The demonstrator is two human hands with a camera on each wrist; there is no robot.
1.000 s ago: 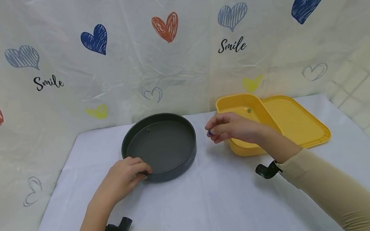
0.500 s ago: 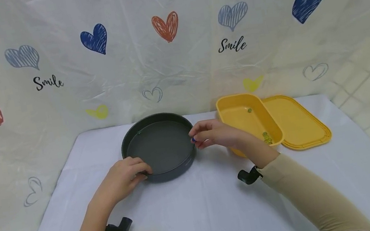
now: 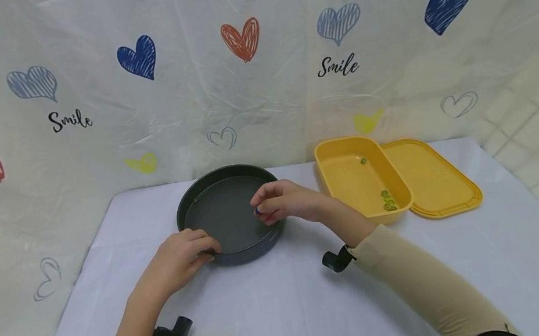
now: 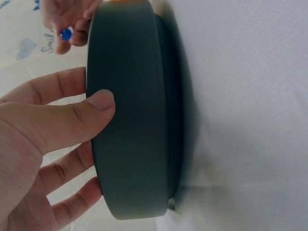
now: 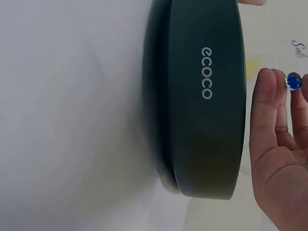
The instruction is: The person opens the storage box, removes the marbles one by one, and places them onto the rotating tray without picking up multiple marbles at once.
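Observation:
My left hand [image 3: 176, 265] grips the near-left rim of a round dark grey tray [image 3: 226, 216]. In the left wrist view the thumb presses on its outer wall and the fingers reach over the rim. Between the fingertips of my right hand [image 3: 288, 203] is a blue glass marble [image 5: 294, 82], held above the tray's right side. A small greenish marble [image 3: 195, 199] lies inside the tray near its left wall. To the right is a yellow box [image 3: 350, 178] with several green marbles [image 3: 388, 201] in it.
A flat yellow lid [image 3: 432, 177] lies right of the box and partly behind it. A white cloth [image 3: 292, 311] covers the table. Behind the table hangs a pale sheet [image 3: 285, 101] printed with hearts.
My right hand has carried the blue marble leftward from beside the yellow box to over the tray. The greenish marble in the tray has rolled left. The left hand has stayed still.

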